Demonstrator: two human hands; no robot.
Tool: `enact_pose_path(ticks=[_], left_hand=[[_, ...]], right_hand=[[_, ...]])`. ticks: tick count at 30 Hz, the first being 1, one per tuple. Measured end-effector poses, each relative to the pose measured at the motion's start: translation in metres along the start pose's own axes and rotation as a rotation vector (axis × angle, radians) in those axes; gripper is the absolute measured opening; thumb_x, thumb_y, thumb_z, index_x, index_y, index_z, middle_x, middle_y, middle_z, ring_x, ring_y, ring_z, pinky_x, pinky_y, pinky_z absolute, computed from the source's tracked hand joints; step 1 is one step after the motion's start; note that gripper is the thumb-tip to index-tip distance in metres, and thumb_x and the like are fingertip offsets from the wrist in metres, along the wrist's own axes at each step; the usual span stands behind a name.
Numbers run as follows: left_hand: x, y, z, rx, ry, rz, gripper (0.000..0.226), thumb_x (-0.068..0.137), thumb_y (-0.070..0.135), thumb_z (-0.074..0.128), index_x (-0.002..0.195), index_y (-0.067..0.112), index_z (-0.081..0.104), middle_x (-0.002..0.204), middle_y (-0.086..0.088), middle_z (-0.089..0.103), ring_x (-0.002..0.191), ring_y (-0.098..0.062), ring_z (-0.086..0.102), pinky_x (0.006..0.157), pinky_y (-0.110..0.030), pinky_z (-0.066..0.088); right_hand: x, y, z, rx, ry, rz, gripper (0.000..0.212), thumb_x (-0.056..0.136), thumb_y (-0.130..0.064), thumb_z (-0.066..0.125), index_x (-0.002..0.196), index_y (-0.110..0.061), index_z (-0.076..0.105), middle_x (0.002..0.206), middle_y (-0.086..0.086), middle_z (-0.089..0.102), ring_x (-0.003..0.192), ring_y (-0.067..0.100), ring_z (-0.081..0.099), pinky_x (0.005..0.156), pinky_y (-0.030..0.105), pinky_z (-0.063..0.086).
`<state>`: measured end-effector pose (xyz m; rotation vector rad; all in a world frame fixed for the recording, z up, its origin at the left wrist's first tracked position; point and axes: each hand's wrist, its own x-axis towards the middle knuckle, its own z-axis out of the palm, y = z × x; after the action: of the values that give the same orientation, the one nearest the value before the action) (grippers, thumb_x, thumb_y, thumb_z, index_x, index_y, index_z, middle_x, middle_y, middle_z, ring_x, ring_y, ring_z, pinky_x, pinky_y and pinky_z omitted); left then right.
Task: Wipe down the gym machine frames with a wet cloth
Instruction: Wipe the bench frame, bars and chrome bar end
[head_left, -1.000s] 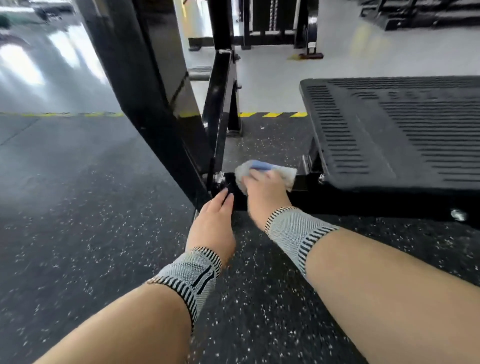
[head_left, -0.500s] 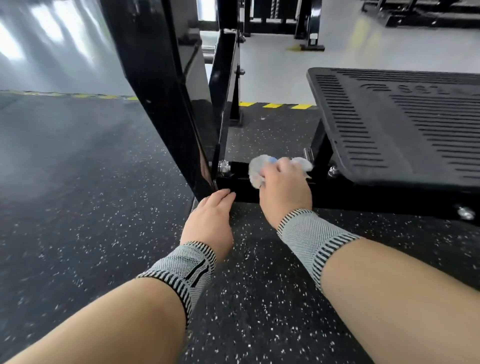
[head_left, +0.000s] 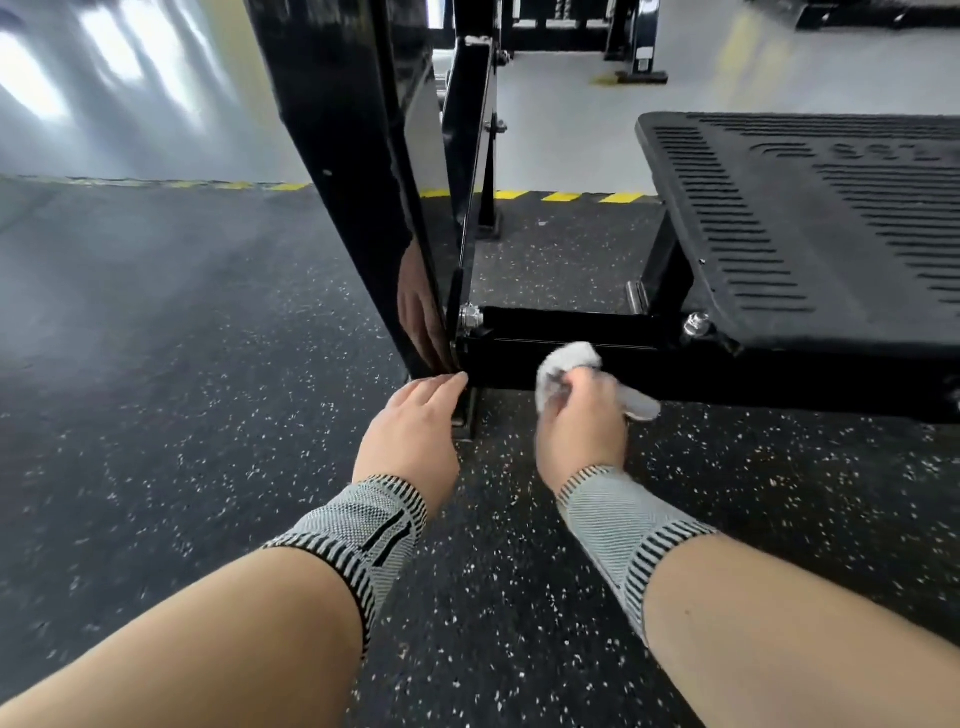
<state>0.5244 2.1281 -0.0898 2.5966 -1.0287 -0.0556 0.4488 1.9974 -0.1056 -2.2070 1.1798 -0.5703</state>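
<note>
The wet cloth (head_left: 569, 364) is bunched up against the front of the low black frame bar (head_left: 727, 371), just under the ribbed foot plate (head_left: 810, 228). The right hand (head_left: 579, 426) grips the cloth with curled fingers. The left hand (head_left: 410, 431) has straight fingers, close together, touching the bottom of the shiny black post (head_left: 353, 182). Both wrists wear striped bands over the speckled floor (head_left: 156, 389).
</note>
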Motion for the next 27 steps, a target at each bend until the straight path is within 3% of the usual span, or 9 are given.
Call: enact_pose_path(ticks=[2, 4, 7, 10, 13, 17, 21, 24, 27], left_hand=[[0.001, 0.004, 0.003, -0.004, -0.006, 0.01, 0.07, 0.09, -0.001, 0.04, 0.152, 0.027, 0.022, 0.155, 0.01, 0.029, 0.142, -0.011, 0.023, 0.114, -0.024, 0.02], [0.003, 0.01, 0.007, -0.007, -0.016, 0.028, 0.07, 0.089, -0.001, 0.041, 0.151, 0.027, 0.023, 0.154, 0.01, 0.03, 0.141, -0.011, 0.024, 0.113, -0.024, 0.022], [0.006, 0.023, 0.013, -0.026, -0.04, 0.049, 0.073, 0.089, -0.001, 0.042, 0.152, 0.027, 0.02, 0.156, 0.011, 0.023, 0.142, -0.011, 0.019, 0.114, -0.026, 0.021], [0.008, 0.035, 0.018, -0.035, -0.032, 0.072, 0.072, 0.09, 0.0, 0.042, 0.152, 0.027, 0.018, 0.157, 0.01, 0.02, 0.143, -0.012, 0.016, 0.115, -0.026, 0.018], [0.009, 0.047, 0.023, -0.028, -0.02, 0.093, 0.072, 0.089, 0.0, 0.045, 0.152, 0.026, 0.02, 0.156, 0.007, 0.021, 0.143, -0.014, 0.016, 0.115, -0.028, 0.02], [0.015, 0.069, 0.029, -0.04, 0.008, 0.11, 0.067, 0.09, 0.004, 0.047, 0.151, 0.024, 0.025, 0.153, 0.005, 0.026, 0.141, -0.015, 0.018, 0.114, -0.028, 0.021], [0.015, 0.082, 0.03, -0.034, 0.019, 0.136, 0.071, 0.088, 0.001, 0.046, 0.151, 0.024, 0.023, 0.154, 0.005, 0.024, 0.141, -0.015, 0.017, 0.114, -0.028, 0.023], [0.013, 0.09, 0.033, 0.008, 0.002, 0.169, 0.073, 0.088, 0.001, 0.046, 0.152, 0.025, 0.02, 0.157, 0.006, 0.017, 0.144, -0.015, 0.011, 0.116, -0.032, 0.022], [0.016, 0.105, 0.04, 0.044, -0.026, 0.224, 0.074, 0.088, 0.003, 0.048, 0.152, 0.026, 0.02, 0.158, 0.007, 0.015, 0.145, -0.016, 0.009, 0.118, -0.036, 0.023]], right_hand=[[-0.007, -0.014, 0.009, -0.012, -0.168, -0.252, 0.037, 0.09, 0.001, 0.049, 0.123, -0.016, 0.054, 0.126, 0.004, 0.051, 0.107, 0.018, 0.054, 0.092, 0.027, 0.044], [-0.003, -0.015, 0.009, -0.029, -0.211, -0.379, 0.049, 0.088, -0.001, 0.05, 0.133, -0.019, 0.049, 0.129, 0.003, 0.051, 0.115, 0.019, 0.05, 0.096, 0.029, 0.04], [0.012, 0.013, -0.013, 0.008, 0.003, -0.139, 0.033, 0.09, -0.006, 0.052, 0.12, -0.018, 0.053, 0.118, 0.001, 0.053, 0.1, 0.015, 0.052, 0.079, 0.027, 0.043], [0.021, 0.043, -0.041, 0.164, 0.275, 0.273, 0.031, 0.091, -0.007, 0.05, 0.122, -0.012, 0.046, 0.126, 0.008, 0.045, 0.104, 0.024, 0.055, 0.083, 0.029, 0.044], [0.016, 0.038, -0.037, 0.077, 0.161, 0.123, 0.03, 0.085, 0.001, 0.047, 0.111, -0.012, 0.046, 0.119, 0.009, 0.045, 0.093, 0.023, 0.054, 0.075, 0.024, 0.04], [0.012, 0.024, -0.027, -0.027, -0.169, -0.278, 0.043, 0.086, -0.003, 0.049, 0.127, -0.016, 0.049, 0.125, 0.007, 0.052, 0.114, 0.021, 0.05, 0.096, 0.032, 0.042], [0.029, 0.059, -0.06, -0.113, -0.106, 0.0, 0.024, 0.092, -0.005, 0.044, 0.106, -0.025, 0.048, 0.117, 0.005, 0.053, 0.111, 0.022, 0.054, 0.083, 0.023, 0.038], [0.045, 0.087, -0.079, -0.261, -0.038, 0.335, 0.028, 0.089, -0.009, 0.043, 0.117, -0.01, 0.043, 0.131, 0.019, 0.045, 0.112, 0.03, 0.055, 0.089, 0.033, 0.05], [0.036, 0.082, -0.079, -0.225, -0.052, 0.138, 0.044, 0.087, -0.011, 0.052, 0.128, -0.01, 0.038, 0.13, 0.014, 0.041, 0.113, 0.031, 0.05, 0.091, 0.037, 0.045]])
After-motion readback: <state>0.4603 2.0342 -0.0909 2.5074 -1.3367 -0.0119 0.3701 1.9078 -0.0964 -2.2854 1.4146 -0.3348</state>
